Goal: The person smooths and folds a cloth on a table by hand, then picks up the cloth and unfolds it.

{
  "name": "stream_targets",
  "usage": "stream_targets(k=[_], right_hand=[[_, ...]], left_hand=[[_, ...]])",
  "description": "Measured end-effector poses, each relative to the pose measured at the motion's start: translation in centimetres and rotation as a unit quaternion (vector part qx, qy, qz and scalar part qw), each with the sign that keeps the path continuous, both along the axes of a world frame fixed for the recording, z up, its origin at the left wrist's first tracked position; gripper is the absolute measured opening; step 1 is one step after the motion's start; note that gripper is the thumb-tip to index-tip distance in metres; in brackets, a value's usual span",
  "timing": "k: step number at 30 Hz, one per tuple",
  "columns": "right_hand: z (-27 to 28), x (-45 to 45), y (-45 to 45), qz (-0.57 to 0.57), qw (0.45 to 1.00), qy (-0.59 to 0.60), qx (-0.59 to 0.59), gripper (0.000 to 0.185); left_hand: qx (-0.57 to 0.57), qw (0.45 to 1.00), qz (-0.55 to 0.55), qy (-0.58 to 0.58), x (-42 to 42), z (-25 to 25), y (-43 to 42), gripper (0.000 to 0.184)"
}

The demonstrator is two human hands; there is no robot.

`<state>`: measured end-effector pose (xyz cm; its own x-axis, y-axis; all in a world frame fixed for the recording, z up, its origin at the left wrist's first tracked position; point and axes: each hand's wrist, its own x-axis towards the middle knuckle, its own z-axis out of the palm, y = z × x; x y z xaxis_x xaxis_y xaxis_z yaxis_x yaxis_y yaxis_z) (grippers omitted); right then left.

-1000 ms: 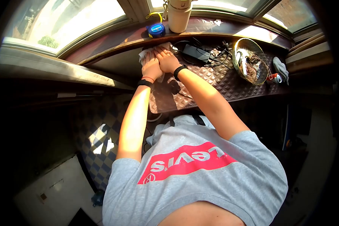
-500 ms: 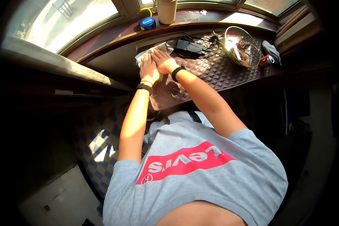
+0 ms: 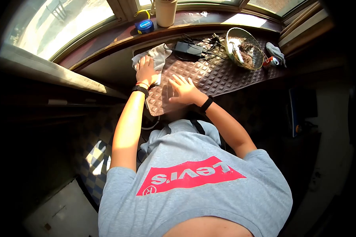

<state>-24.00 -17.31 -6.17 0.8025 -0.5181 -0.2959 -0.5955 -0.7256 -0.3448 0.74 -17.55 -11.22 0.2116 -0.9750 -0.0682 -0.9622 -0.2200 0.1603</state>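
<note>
My left hand (image 3: 146,72) lies flat on a pale cloth (image 3: 159,56) at the left end of the brown quilted table cover (image 3: 213,77). Its fingers are stretched out on the cloth, and part of the cloth is hidden under the palm. My right hand (image 3: 185,91) is open, fingers spread, over the cover near its front edge, to the right of the cloth. Nothing is in it; I cannot tell whether it touches the cover. A black power adapter (image 3: 188,49) with tangled cables lies just behind the cloth's right side.
At the right end stand a basket (image 3: 228,44) with string-like things in it, a red can (image 3: 272,61) and a grey cloth bundle (image 3: 276,51). A blue tape measure (image 3: 145,26) and a pale cup (image 3: 165,14) are on the windowsill (image 3: 190,19).
My right hand has left the cloth and my left hand, moving toward me and to the right, with its fingers now spread. My left hand stays on the cloth. The view has shifted slightly.
</note>
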Motion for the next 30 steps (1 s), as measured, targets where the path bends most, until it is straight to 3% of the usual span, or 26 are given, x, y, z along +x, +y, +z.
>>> stream_targets(k=[2,8,21,27,30], right_hand=[[0.7,-2.1,2.1,-0.003,0.998,0.053,-0.022,0.097],[-4.1,-3.4,3.9,-0.035,0.982,-0.078,-0.169,0.089],[-3.8,-3.2,3.6,-0.048,0.987,-0.088,-0.122,0.088],[-3.9,-3.3,3.3,-0.055,0.988,-0.098,-0.102,0.089],[-4.0,-3.3,3.5,-0.055,0.988,-0.108,-0.099,0.09]], left_hand=[[0.013,1.0,0.006,0.005,0.3,0.3,-1.2,0.08],[0.01,1.0,0.005,0.014,0.7,1.6,-3.2,0.08],[-0.028,1.0,0.002,-0.014,0.1,-0.7,-1.4,0.074],[-0.019,0.999,-0.038,-0.006,-1.5,0.7,3.5,0.073],[-0.068,0.996,-0.059,-0.016,-2.3,0.5,6.3,0.066]])
